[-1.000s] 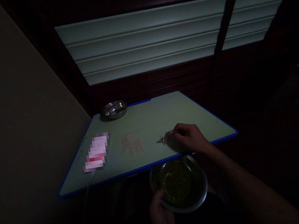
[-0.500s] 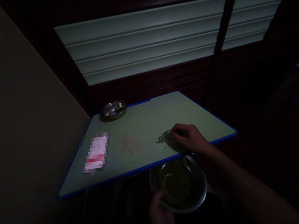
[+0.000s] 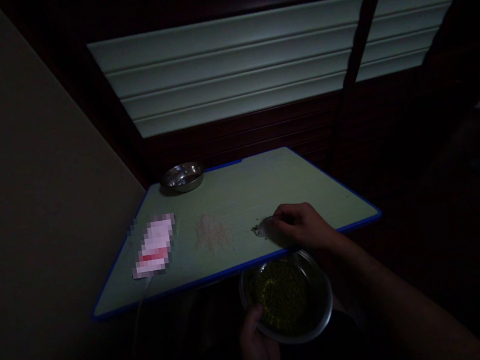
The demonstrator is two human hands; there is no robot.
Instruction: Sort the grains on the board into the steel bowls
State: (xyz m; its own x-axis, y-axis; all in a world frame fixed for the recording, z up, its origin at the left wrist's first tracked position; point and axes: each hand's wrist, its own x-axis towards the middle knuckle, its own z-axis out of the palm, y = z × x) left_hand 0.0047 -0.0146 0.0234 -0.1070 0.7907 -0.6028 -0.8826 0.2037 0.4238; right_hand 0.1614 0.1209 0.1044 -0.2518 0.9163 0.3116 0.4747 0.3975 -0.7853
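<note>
Below the table's front edge, my left hand (image 3: 258,345) grips the rim of a metal bowl (image 3: 324,306), thumb over its left side. Small green beans (image 3: 283,294), like mung beans, lie in the bowl. My right hand (image 3: 303,224) is closed, resting low over the board near its front edge. From its fingers juts a small shiny spoon (image 3: 265,226), its rounded end tilted down against the surface; the rest of it is hidden. A few loose beans (image 3: 255,230) lie at the spoon's tip. Left of them spreads a patch of pale grains (image 3: 212,233).
The pale tabletop (image 3: 254,187) has a blue edge. At its back left corner stands another metal bowl (image 3: 183,177). A blurred-out phone-like device (image 3: 155,245) with a cable lies at the left. Behind rises a dark wood panel with pale slats (image 3: 232,67).
My right hand has turned the spoon, its end now lower and flatter beside the loose beans. My left hand and the bowl have stayed in place.
</note>
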